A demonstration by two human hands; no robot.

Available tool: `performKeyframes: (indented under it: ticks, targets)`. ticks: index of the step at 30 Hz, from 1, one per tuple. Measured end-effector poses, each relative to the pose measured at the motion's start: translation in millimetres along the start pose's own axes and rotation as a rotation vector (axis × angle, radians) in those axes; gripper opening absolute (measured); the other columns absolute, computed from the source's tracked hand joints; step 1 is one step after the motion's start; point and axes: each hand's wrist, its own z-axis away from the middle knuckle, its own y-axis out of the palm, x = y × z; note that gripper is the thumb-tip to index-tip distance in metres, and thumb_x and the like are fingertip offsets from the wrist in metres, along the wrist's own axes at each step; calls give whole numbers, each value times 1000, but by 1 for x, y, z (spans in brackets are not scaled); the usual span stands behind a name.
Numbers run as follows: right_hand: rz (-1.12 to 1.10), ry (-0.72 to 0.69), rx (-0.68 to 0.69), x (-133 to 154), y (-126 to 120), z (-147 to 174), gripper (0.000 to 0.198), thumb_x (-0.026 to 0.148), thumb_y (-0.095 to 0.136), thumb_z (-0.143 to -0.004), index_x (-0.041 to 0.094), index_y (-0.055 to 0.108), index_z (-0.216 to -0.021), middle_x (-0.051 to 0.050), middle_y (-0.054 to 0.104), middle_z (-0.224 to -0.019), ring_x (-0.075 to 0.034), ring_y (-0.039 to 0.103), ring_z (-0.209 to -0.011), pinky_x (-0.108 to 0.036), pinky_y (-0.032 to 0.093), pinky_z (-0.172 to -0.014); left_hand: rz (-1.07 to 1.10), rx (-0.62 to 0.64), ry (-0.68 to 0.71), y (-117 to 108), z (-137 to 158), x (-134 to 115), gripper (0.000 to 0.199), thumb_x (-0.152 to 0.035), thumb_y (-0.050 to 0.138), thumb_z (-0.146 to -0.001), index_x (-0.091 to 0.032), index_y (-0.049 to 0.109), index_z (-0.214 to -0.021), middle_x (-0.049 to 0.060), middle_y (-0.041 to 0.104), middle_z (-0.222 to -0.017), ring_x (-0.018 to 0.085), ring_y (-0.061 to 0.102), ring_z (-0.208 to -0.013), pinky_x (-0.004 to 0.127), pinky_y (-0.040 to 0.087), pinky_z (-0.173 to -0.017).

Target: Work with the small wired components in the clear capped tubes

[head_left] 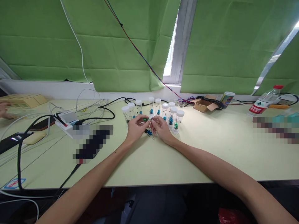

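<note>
Head view: left hand [137,127] pinches small green part [146,119] above counter [149,168], fingers masking most of it. Right hand [162,127] curled close beside; can't tell what it grips. Blue part [149,132] below; capped vials [179,120] behind, some half-hidden.

Between the fingers of both hands [136,128] [163,128], a green piece [146,119] partly hidden, too small for detail.
</note>
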Motion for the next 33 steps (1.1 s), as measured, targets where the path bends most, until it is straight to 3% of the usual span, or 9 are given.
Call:
performKeyframes:
  ticks: [13, 21, 33]
  targets:
    - [102, 16, -8, -2, -2, 1, 48, 67, 50, -90, 22, 49, -74, 6, 50, -55, -8, 46, -40, -23, 34, -39, -15, 44, 5, 0, 1, 6, 30, -43, 75, -74, -18, 67, -87, 4, 69, -87, 12, 63, -61, 26, 56, -59]
    - [133, 45, -27, -6, -2, 0, 54, 70, 44, -91, 22, 50, -69, 5, 48, -48, -10, 43, -38, -25, 35, -40, -22, 57, -2, 0, 2, 8, 28, -41, 75, -74, -18, 68, -88, 6, 71, -92, 13, 64, -64, 26, 56, -60]
    - [43, 61, 33, 0, -2, 1, 39, 60, 58, -87, 23, 51, -98, 8, 57, -55, -8, 47, -38, -18, 33, -37, 13, -19, -73, 1, 2, -6, 25, -36, 76, -72, -17, 67, -84, 3, 67, -84, 12, 62, -60, 26, 54, -58]
